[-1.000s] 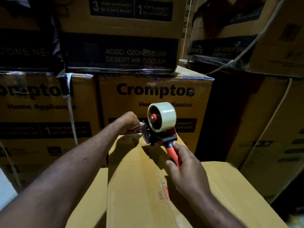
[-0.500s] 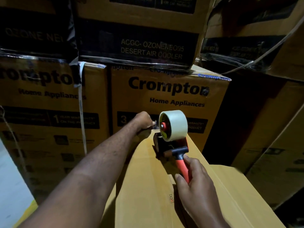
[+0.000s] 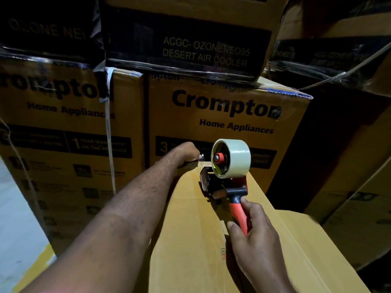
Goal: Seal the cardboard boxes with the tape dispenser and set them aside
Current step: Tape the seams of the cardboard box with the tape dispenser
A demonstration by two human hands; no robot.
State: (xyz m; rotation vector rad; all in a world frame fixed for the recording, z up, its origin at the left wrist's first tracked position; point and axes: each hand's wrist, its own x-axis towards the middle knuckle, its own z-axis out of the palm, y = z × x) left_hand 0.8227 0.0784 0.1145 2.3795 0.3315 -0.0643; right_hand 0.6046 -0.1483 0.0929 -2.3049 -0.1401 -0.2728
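A plain cardboard box (image 3: 190, 229) lies in front of me, its top seam running away from me. The tape dispenser (image 3: 224, 180), black-bodied with a red handle and a pale tape roll (image 3: 234, 157), stands on the box top near the far edge. My right hand (image 3: 254, 235) grips the red handle from below. Reaching over the far edge of the box, my left hand (image 3: 187, 153) has its fingers curled and pinches the free end of the tape there.
Tall stacked printed appliance cartons (image 3: 222, 123) form a wall right behind the box, with more (image 3: 59, 134) at the left and dark ones at the right (image 3: 349, 166). A white strap (image 3: 109, 127) hangs down the left carton. Pale floor (image 3: 17, 240) shows at lower left.
The dispenser has come back towards me along the box top and sits lower on it. My left hand stays at the far edge. The view has shifted left and tilted.
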